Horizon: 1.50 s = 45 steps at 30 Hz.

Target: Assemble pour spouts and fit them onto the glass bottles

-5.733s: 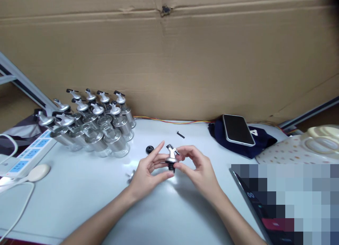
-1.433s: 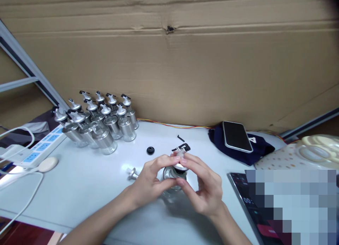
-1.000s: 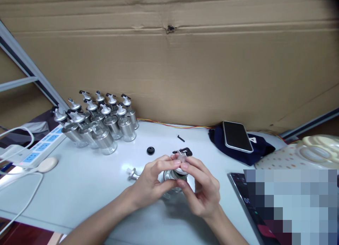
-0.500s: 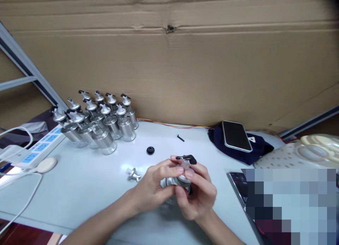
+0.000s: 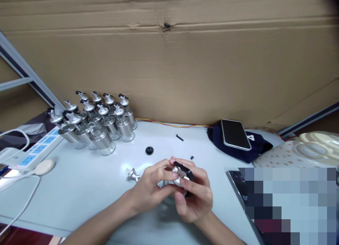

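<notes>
Both of my hands are closed around the top of a glass oil bottle (image 5: 169, 199) fitted with a silver pour spout (image 5: 178, 179). My left hand (image 5: 157, 183) grips the neck from the left, its thumb and fingers on the spout's base. From the other side my right hand (image 5: 197, 192) wraps the cap, fingertips pressed on the silver part. A black flip lid (image 5: 184, 169) sticks up from the spout, tilted down to the right. Most of the bottle's body is hidden under my hands.
Several steel-sleeved bottles (image 5: 102, 141) stand at the back left, beside a power strip (image 5: 39, 151). A loose silver spout (image 5: 132, 174), a black stopper (image 5: 149, 150), a thin black lever (image 5: 179, 137) and a tiny black piece (image 5: 192, 157) lie around. A phone (image 5: 235, 135) rests on dark cloth.
The spout has tipped and its black lid now slants down to the right. Beyond my right hand, a tiny black piece has come into view. Both hands keep their hold.
</notes>
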{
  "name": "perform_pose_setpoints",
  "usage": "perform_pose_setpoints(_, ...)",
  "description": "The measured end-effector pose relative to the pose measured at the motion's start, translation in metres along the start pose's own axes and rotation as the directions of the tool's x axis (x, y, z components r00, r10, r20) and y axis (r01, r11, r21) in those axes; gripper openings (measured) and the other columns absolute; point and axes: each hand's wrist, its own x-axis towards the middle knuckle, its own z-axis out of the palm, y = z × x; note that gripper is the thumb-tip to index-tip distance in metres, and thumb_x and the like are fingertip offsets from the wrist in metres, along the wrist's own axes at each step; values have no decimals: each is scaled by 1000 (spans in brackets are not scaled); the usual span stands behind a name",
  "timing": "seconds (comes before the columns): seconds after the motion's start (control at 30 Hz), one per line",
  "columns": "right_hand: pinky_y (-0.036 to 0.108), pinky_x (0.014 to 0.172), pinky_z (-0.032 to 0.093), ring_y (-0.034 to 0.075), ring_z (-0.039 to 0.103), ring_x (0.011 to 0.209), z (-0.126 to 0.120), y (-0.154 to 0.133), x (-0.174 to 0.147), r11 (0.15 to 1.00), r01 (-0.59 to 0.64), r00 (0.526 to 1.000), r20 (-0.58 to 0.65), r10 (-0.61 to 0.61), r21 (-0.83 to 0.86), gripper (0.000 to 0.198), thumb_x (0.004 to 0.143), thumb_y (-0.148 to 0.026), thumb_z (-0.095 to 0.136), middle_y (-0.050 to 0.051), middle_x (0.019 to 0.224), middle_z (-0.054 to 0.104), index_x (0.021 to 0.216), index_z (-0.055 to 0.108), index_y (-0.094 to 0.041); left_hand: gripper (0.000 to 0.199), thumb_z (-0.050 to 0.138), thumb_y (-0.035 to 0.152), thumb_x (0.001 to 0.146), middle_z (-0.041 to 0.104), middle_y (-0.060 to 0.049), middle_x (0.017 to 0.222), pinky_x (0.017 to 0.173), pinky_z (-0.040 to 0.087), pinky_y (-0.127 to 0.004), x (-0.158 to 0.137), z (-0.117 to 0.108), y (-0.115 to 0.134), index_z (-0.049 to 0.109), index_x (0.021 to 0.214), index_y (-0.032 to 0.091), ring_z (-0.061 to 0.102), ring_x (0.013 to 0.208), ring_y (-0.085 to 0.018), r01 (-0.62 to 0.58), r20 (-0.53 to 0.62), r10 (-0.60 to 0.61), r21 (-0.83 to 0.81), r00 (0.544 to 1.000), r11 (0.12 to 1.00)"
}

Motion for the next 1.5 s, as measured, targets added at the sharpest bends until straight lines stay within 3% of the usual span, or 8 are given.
perform_pose_setpoints(0.23, 57, 85, 57, 27, 67, 94, 2, 2, -2, 1000, 20, 999, -42, -20, 12, 35, 80, -17, 54, 10, 104, 61, 114, 60, -20, 19, 55, 16, 92, 60, -1, 92, 69, 52, -24, 5, -3, 6, 52, 105, 30, 62, 78, -14, 3, 54, -6, 54, 999, 999)
perform_pose_setpoints(0.6, 43, 84, 62, 22, 68, 94, -1, -5, 1, 998, -27, 1000, -15, 26, -53, 41, 66, -3, 52, 8, 103, 60, 102, 57, -20, 29, 53, 7, 88, 58, 0, 91, 71, 52, -25, -1, -2, 0, 48, 104, 31, 61, 78, -13, 0, 29, 0, -6, 1000, 1000)
perform_pose_setpoints(0.87, 44, 77, 62, 28, 67, 105, 2, -1, -6, 997, -73, 997, -4, 73, -3, 35, 81, -19, 56, 12, 114, 59, 115, 47, -21, 30, 67, 12, 83, 64, -2, 98, 72, 54, -24, -4, 3, -5, 51, 103, 28, 67, 86, -14, -11, -68, 10, -9, 998, 1000)
perform_pose_setpoints(1.1, 53, 89, 54, 27, 57, 116, -2, 10, -8, 990, -134, 990, -46, 136, 45, 38, 88, -21, 48, 12, 124, 50, 125, 44, -25, 31, 71, 16, 82, 70, -5, 98, 75, 58, -31, -1, -9, 8, 51, 102, 25, 69, 98, -21, 40, -155, -35, 27, 987, 999)
perform_pose_setpoints(1.2, 53, 89, 51, 25, 57, 112, -1, 9, -8, 973, -222, 972, -66, 226, 57, 35, 88, -18, 48, 10, 121, 51, 122, 45, -27, 29, 71, 19, 83, 71, -5, 98, 76, 60, -35, 1, -24, 22, 49, 101, 24, 71, 95, -23, 59, -306, -40, 55, 951, 997)
perform_pose_setpoints(1.3, 51, 91, 48, 24, 54, 111, 9, 4, 0, 932, -363, 932, -19, 363, -2, 30, 89, -16, 49, 9, 116, 52, 117, 46, -26, 29, 71, 18, 83, 71, -4, 101, 76, 62, -34, 5, -44, 39, 49, 102, 24, 74, 90, -20, 5, -477, 47, 108, 878, 994)
perform_pose_setpoints(1.4, 47, 92, 48, 23, 55, 107, 29, -1, 21, 895, -435, 869, 213, 446, -97, 26, 88, -16, 52, 8, 110, 56, 112, 48, -24, 29, 71, 18, 83, 73, -1, 97, 75, 63, -31, 6, -68, 53, 50, 102, 24, 75, 84, -18, -44, -588, 147, 186, 795, 982)
perform_pose_setpoints(1.5, 44, 91, 49, 24, 57, 104, 61, 4, 44, 909, -405, 779, 482, 401, -102, 27, 87, -14, 50, 8, 109, 60, 113, 50, -22, 35, 74, 19, 80, 75, 1, 93, 69, 63, -27, -2, -93, 57, 49, 103, 25, 74, 79, -16, 9, -662, 212, 313, 719, 950)
